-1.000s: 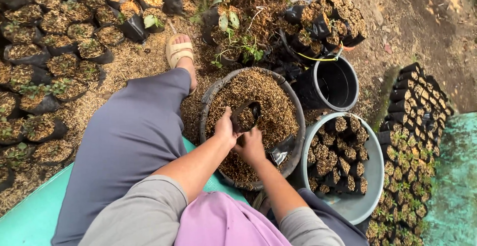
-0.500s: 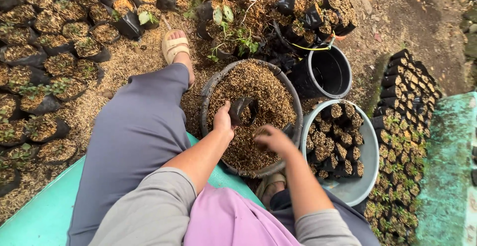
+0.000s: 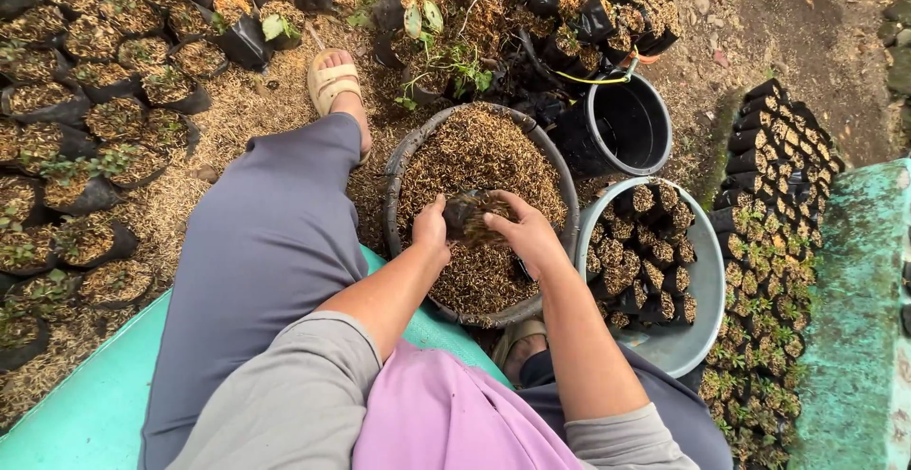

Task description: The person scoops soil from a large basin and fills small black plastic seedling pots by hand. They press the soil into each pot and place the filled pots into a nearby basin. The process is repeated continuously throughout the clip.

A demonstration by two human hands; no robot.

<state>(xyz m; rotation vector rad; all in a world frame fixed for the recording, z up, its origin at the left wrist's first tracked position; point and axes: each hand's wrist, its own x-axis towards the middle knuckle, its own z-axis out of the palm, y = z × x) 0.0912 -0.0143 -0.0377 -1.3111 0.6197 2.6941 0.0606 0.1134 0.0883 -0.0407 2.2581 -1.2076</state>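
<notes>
A small black nursery bag (image 3: 471,216) sits over a round basin (image 3: 393,178) full of brown husk mix. My left hand (image 3: 432,228) grips the bag's left side. On its right side my right hand (image 3: 524,233) presses husk into the bag's mouth. Both forearms reach forward between my knees, above the basin's near half.
A pale basin (image 3: 697,337) on the right holds several filled black bags. Behind it stands an empty black bucket (image 3: 622,129). Rows of filled bags (image 3: 95,129) cover the ground left and far right. My sandalled foot (image 3: 334,81) rests past the basin; I sit on a teal ledge (image 3: 76,413).
My right hand swung out to the right over the basin half a second ago, then came back to the bag's mouth with husk. The left hand kept its grip on the bag.
</notes>
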